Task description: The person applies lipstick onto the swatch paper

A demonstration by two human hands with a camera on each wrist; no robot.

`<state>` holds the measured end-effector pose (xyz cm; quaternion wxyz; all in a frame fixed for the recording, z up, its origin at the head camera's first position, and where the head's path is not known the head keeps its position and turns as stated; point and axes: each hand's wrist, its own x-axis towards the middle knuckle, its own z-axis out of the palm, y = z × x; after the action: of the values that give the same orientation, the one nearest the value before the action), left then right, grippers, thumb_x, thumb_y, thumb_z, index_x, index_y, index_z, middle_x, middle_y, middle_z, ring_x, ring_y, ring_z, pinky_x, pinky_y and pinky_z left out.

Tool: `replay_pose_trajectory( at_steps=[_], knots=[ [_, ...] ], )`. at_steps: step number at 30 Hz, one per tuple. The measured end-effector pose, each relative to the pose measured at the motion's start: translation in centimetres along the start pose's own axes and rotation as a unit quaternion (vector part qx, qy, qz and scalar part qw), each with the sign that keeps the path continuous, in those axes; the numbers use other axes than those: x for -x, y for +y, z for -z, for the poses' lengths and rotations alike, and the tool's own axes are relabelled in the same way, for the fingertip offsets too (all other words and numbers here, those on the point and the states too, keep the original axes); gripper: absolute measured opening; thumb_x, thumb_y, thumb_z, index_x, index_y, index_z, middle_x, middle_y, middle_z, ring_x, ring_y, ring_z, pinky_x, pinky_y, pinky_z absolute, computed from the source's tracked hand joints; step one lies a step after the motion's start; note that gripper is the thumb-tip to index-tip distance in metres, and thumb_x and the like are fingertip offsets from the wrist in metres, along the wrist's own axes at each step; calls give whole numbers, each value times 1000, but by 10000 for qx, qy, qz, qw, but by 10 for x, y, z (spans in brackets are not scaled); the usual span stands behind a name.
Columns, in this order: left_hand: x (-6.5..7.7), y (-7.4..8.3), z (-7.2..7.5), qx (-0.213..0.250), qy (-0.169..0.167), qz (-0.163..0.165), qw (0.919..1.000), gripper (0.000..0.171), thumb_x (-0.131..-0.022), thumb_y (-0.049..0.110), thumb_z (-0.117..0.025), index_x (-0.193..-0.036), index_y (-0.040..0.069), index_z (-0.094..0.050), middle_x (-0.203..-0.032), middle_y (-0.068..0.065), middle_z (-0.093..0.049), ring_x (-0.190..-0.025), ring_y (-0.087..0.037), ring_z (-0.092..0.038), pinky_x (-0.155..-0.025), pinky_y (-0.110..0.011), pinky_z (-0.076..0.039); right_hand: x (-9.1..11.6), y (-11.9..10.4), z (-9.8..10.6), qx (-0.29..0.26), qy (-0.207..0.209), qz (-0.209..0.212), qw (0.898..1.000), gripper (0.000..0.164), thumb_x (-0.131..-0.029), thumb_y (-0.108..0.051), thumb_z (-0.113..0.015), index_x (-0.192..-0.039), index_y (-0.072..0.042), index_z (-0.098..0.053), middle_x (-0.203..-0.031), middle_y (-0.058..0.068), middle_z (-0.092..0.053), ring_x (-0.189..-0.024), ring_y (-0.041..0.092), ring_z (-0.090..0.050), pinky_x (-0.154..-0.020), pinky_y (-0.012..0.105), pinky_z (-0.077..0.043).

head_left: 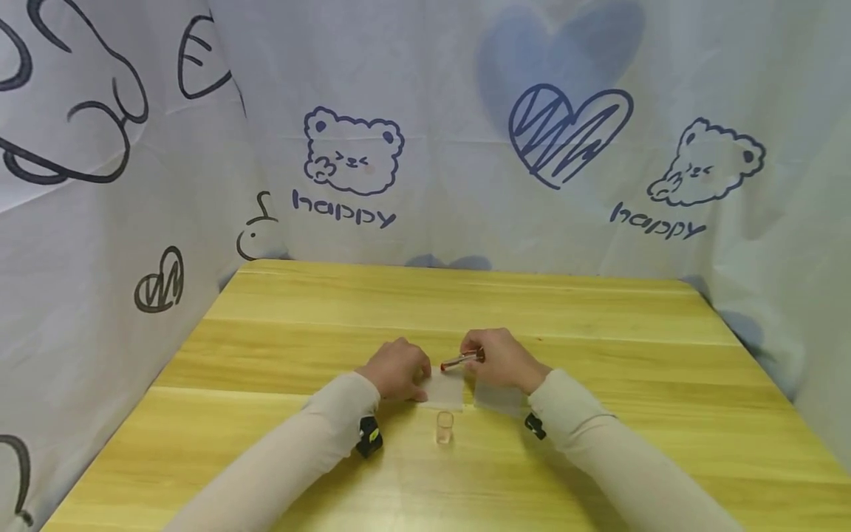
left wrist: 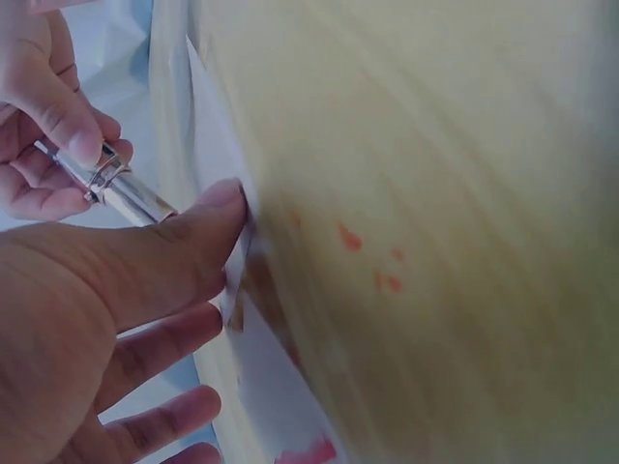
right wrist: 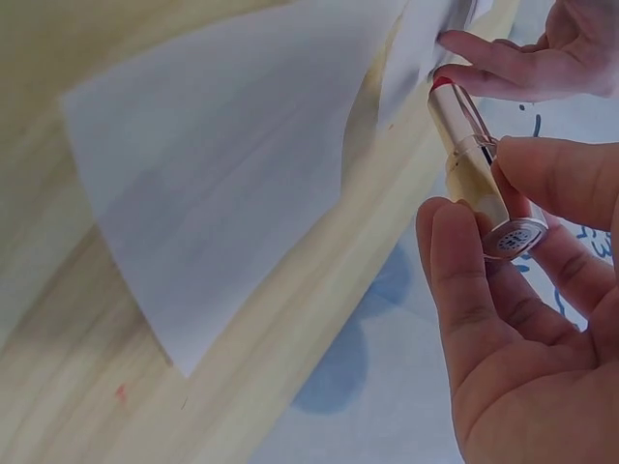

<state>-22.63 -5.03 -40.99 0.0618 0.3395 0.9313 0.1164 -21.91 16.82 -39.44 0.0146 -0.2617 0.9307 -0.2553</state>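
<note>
My right hand (head_left: 499,358) grips a shiny metallic lipstick (right wrist: 472,145) between thumb and fingers. Its red tip points left, at the far edge of a small white sheet of paper (head_left: 444,391); whether it touches is unclear. At that sheet's left side is my left hand (head_left: 395,369), with thumb (left wrist: 208,227) and fingertips spread against the paper. Beneath my right hand and wrist lies a second thin paper sheet (right wrist: 232,174). Nearer to me, between the forearms, stands a small clear cap (head_left: 445,428).
The wooden table (head_left: 319,295) carries a few small red smudges (left wrist: 350,237). Behind it and at both sides hang white cloths (head_left: 439,177) with drawn bears, hearts and lettering. Both wrists wear small dark devices (head_left: 369,437).
</note>
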Motion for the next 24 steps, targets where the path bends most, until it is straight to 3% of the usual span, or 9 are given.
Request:
replay_pose_trajectory(
  at_steps=[11,16,24],
  knots=[
    [-3,5,-2,-76,106,325,9994,29,-78,32,-82,-98,12,-76,-98,-1,-71,-95,-24,-59,-86,-43,-47,-3,-1,-2,-128,130,-229,9996,10,-88,-4,-70,-96,-8,-67,-89,3,-66,-77,13,-60,-70,33,-52],
    [0,6,-4,-53,-11,448,9990,27,-80,29,-81,-101,13,-76,-102,-1,-71,-97,-26,-58,-89,-47,-45,-4,1,-8,-88,190,-84,9997,10,-87,-3,-70,-96,-6,-67,-89,4,-66,-77,13,-60,-68,30,-52],
    [-2,7,0,-86,-31,380,9992,30,-79,31,-82,-101,12,-75,-104,-2,-71,-96,-24,-59,-86,-45,-46,-3,3,-10,11,221,-91,9997,10,-87,-5,-72,-95,-6,-67,-86,2,-65,-73,11,-57,-65,30,-50]
  ],
)
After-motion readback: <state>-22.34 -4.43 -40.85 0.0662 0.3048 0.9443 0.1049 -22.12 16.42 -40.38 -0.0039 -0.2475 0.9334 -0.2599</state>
